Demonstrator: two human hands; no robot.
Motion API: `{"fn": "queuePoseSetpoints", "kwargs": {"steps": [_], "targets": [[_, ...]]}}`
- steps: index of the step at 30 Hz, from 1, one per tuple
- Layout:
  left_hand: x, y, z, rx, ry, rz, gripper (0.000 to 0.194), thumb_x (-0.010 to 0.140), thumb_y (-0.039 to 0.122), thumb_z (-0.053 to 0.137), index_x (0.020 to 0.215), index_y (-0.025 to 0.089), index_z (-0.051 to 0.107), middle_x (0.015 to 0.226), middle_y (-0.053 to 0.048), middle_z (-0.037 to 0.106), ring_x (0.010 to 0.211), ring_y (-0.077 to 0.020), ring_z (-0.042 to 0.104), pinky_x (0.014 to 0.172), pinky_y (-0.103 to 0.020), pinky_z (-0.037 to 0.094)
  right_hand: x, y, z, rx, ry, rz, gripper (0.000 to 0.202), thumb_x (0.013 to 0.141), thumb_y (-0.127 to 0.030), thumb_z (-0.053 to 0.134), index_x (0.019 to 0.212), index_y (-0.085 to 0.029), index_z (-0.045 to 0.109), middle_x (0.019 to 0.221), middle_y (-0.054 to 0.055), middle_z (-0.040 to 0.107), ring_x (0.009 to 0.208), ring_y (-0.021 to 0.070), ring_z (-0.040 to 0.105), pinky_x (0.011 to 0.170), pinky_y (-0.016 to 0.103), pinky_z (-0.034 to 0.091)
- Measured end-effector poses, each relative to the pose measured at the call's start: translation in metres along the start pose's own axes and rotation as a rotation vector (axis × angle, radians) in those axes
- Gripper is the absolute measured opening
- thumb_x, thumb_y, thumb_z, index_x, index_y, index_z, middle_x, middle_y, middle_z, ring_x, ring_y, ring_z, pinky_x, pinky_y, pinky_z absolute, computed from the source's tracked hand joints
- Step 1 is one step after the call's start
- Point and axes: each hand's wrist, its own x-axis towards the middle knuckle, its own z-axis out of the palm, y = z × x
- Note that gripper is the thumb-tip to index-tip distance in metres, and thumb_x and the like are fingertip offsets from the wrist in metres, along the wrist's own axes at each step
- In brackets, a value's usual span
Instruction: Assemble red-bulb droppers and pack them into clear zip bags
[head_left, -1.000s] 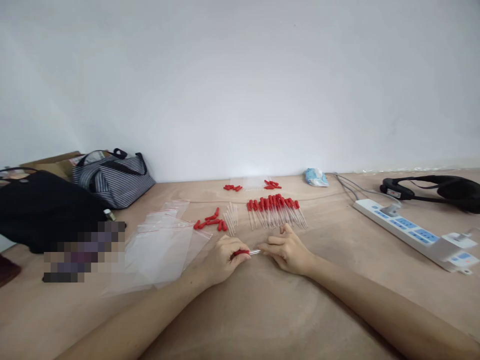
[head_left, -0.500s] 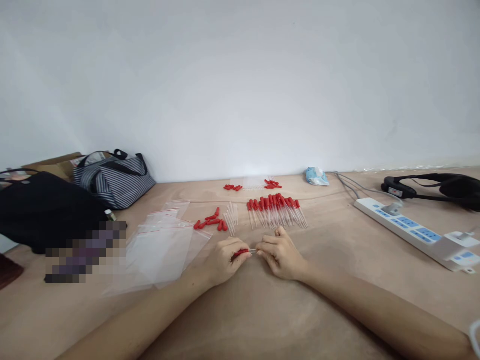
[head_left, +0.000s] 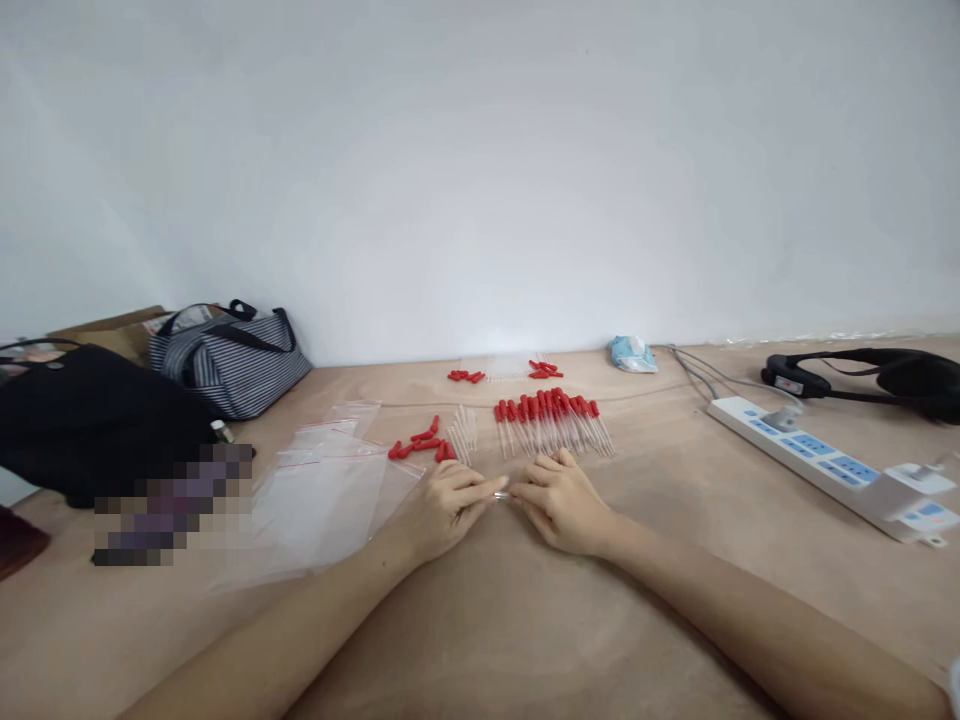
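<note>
My left hand (head_left: 448,508) is closed in a pinch at one end of a clear glass dropper tube (head_left: 501,494). The red rubber bulb in its grip is covered by the fingers now. Opposite it, my right hand (head_left: 559,502) pinches the tube's other end, and only a short piece shows between the fingertips. Just beyond my left hand lie loose red rubber bulbs (head_left: 426,444) and several bare glass tubes (head_left: 463,433). Beyond my right hand is a row of red-capped droppers (head_left: 551,408), bulbs pointing away from me.
Clear zip bags (head_left: 319,500) lie left of my hands. Further left are a striped bag (head_left: 244,365) and a black bag (head_left: 97,425). More bulbs (head_left: 466,376) sit near the wall. A power strip (head_left: 817,460), a blue packet (head_left: 634,354) and a black headset (head_left: 862,375) are at right.
My left fingers have straightened and slid forward over the bulb, which no longer shows. The hands are slightly closer, with less tube visible between them.
</note>
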Motion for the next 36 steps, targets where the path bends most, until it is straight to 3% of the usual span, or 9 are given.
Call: {"fn": "queuePoseSetpoints", "kwargs": {"steps": [2, 5, 8, 11, 19, 36], "targets": [[0.0, 0.0, -0.001, 0.038, 0.043, -0.092, 0.042, 0.082, 0.025, 0.051, 0.123, 0.022, 0.044, 0.097, -0.006, 0.059, 0.09, -0.0197, 0.053, 0.083, -0.037, 0.041, 0.0, 0.007, 0.0, -0.013, 0.023, 0.099, 0.019, 0.081, -0.022, 0.045, 0.085, -0.02, 0.063, 0.074, 0.004, 0.061, 0.074, 0.0159, 0.047, 0.066, 0.031, 0.021], [-0.001, -0.002, -0.002, 0.101, 0.086, -0.249, 0.054, 0.078, 0.025, 0.056, 0.127, 0.018, 0.036, 0.109, -0.01, 0.052, 0.101, -0.0241, 0.047, 0.088, -0.041, 0.038, 0.005, 0.029, 0.0, -0.028, 0.145, 0.418, 0.022, 0.08, -0.022, 0.043, 0.087, -0.02, 0.063, 0.083, 0.004, 0.064, 0.08, 0.017, 0.051, 0.07, 0.03, 0.024], [-0.003, -0.003, -0.001, 0.086, 0.03, -0.32, 0.052, 0.078, 0.021, 0.053, 0.126, 0.019, 0.035, 0.112, -0.01, 0.05, 0.104, -0.0245, 0.045, 0.089, -0.041, 0.038, 0.013, 0.054, 0.0, -0.053, 0.219, 0.727, 0.027, 0.077, -0.021, 0.043, 0.097, -0.018, 0.061, 0.086, 0.005, 0.065, 0.083, 0.0183, 0.054, 0.073, 0.03, 0.027], [-0.004, -0.003, -0.001, 0.044, -0.021, -0.35, 0.052, 0.079, 0.021, 0.051, 0.127, 0.022, 0.032, 0.113, -0.009, 0.05, 0.104, -0.0236, 0.046, 0.089, -0.04, 0.038, 0.021, 0.069, 0.003, -0.082, 0.18, 0.867, 0.03, 0.076, -0.022, 0.043, 0.101, -0.019, 0.06, 0.083, 0.005, 0.066, 0.085, 0.0198, 0.055, 0.073, 0.03, 0.029], [-0.004, -0.004, -0.001, 0.012, -0.058, -0.355, 0.049, 0.079, 0.02, 0.051, 0.125, 0.021, 0.033, 0.105, -0.008, 0.051, 0.098, -0.0228, 0.047, 0.086, -0.041, 0.038, 0.034, 0.072, 0.012, -0.161, 0.072, 0.885, 0.03, 0.076, -0.021, 0.042, 0.095, -0.022, 0.065, 0.09, 0.008, 0.066, 0.091, 0.0224, 0.054, 0.077, 0.034, 0.029], [-0.001, 0.001, -0.002, 0.094, -0.046, -0.365, 0.036, 0.077, 0.024, 0.054, 0.112, 0.017, 0.047, 0.1, -0.008, 0.054, 0.095, -0.0241, 0.048, 0.083, -0.04, 0.039, 0.03, 0.081, 0.014, -0.131, 0.068, 0.916, 0.03, 0.079, -0.03, 0.044, 0.102, -0.024, 0.061, 0.086, 0.005, 0.067, 0.087, 0.0214, 0.057, 0.078, 0.034, 0.027]]}}
